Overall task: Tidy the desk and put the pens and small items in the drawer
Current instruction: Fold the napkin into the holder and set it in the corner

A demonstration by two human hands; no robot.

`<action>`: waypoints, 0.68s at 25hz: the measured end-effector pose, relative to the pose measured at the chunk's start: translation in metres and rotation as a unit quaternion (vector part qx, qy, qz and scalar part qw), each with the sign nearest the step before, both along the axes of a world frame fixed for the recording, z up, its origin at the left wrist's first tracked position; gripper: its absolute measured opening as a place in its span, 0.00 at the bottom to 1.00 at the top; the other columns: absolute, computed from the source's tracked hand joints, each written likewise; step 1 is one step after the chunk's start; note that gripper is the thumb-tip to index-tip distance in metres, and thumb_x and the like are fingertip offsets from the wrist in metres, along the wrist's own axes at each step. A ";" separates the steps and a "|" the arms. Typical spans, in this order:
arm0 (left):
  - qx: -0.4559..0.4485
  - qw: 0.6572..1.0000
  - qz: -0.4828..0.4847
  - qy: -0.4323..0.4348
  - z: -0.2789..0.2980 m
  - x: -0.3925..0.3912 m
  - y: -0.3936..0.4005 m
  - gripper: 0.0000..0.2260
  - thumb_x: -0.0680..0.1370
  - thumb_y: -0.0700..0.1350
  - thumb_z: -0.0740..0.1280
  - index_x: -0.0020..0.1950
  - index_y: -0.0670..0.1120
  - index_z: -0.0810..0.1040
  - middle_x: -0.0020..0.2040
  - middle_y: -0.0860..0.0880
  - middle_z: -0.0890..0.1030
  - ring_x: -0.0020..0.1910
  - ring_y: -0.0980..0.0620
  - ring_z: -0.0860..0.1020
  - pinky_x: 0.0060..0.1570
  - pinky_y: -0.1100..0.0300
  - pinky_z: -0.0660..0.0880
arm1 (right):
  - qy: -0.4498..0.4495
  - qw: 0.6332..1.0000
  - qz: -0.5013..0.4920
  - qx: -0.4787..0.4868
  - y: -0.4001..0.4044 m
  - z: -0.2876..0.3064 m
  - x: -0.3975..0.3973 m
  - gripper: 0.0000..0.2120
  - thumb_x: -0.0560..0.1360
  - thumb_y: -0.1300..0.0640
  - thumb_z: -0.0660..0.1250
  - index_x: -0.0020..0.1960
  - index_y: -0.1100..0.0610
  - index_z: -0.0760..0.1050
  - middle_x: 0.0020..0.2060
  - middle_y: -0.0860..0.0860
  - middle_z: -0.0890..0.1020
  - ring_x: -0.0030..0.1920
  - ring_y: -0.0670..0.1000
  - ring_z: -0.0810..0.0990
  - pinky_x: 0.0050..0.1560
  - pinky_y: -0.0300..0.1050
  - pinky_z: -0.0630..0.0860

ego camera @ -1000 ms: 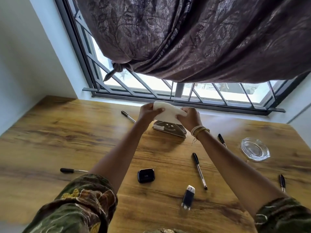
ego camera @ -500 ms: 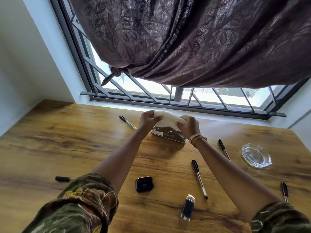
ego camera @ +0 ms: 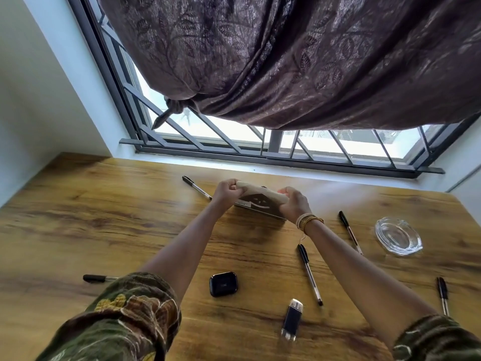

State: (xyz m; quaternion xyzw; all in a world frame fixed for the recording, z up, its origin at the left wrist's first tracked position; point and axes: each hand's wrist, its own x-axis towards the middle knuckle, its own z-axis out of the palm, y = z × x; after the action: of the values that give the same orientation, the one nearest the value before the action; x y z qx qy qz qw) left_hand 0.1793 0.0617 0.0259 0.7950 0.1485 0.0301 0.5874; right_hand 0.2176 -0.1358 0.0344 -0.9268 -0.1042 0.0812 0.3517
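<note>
Both hands hold a folded stack of white napkins [ego camera: 263,193] over a metal napkin holder [ego camera: 257,207] at the far middle of the wooden desk [ego camera: 104,217]. My left hand [ego camera: 226,190] grips its left end and my right hand [ego camera: 294,204] its right end. Several black-capped pens lie scattered: one [ego camera: 196,187] left of the holder, one [ego camera: 309,277] at centre right, one [ego camera: 350,231] beside the wrist, one [ego camera: 442,295] at the right edge, one [ego camera: 96,278] partly hidden by my left sleeve. A small black case [ego camera: 223,284] and a black lighter [ego camera: 292,319] lie near me.
A clear glass ashtray [ego camera: 398,239] sits at the right of the desk. A barred window [ego camera: 260,142] and a knotted dark curtain [ego camera: 286,61] rise behind the desk's far edge. White wall stands to the left. No drawer is in view.
The napkin stack has come down from above the holder and now sits low against it, squeezed flatter between both hands. The camera has tilted slightly.
</note>
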 end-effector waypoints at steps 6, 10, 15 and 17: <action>0.028 0.998 -0.019 0.057 -0.007 -0.001 0.002 0.20 0.73 0.27 0.61 0.64 0.38 0.72 0.55 0.39 0.75 0.49 0.47 0.76 0.33 0.66 0.75 | 0.051 0.999 -0.001 0.018 -0.002 -0.009 -0.003 0.22 0.68 0.63 0.70 0.62 0.58 0.72 0.51 0.58 0.79 0.48 0.54 0.77 0.45 0.42 0.77; 0.077 0.993 -0.020 0.083 -0.014 0.000 0.004 0.18 0.72 0.31 0.67 0.62 0.40 0.76 0.52 0.41 0.79 0.50 0.47 0.77 0.44 0.59 0.76 | 0.037 0.999 0.008 -0.004 -0.004 -0.021 -0.007 0.20 0.71 0.59 0.73 0.61 0.60 0.73 0.49 0.57 0.80 0.46 0.52 0.76 0.44 0.42 0.73; 0.077 0.994 -0.014 0.079 -0.025 -0.001 0.007 0.18 0.73 0.38 0.73 0.63 0.42 0.77 0.57 0.43 0.81 0.58 0.44 0.77 0.60 0.47 0.75 | 0.035 0.999 0.004 -0.028 -0.007 -0.030 -0.004 0.17 0.71 0.56 0.74 0.58 0.60 0.77 0.49 0.58 0.83 0.44 0.50 0.76 0.37 0.37 0.69; 0.075 0.995 -0.006 0.068 -0.030 -0.002 0.008 0.18 0.73 0.39 0.73 0.62 0.43 0.77 0.57 0.43 0.81 0.58 0.44 0.77 0.61 0.46 0.74 | 0.029 0.999 -0.003 -0.029 -0.008 -0.032 -0.004 0.18 0.70 0.56 0.74 0.58 0.59 0.78 0.49 0.58 0.83 0.44 0.50 0.76 0.36 0.36 0.68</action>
State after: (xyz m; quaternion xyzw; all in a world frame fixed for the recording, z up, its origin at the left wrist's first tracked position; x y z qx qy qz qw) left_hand 0.1771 0.0696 -0.0039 0.8380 0.1808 -0.0169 0.5146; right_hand 0.2135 -0.1442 0.0027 -0.9343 -0.0888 0.1096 0.3275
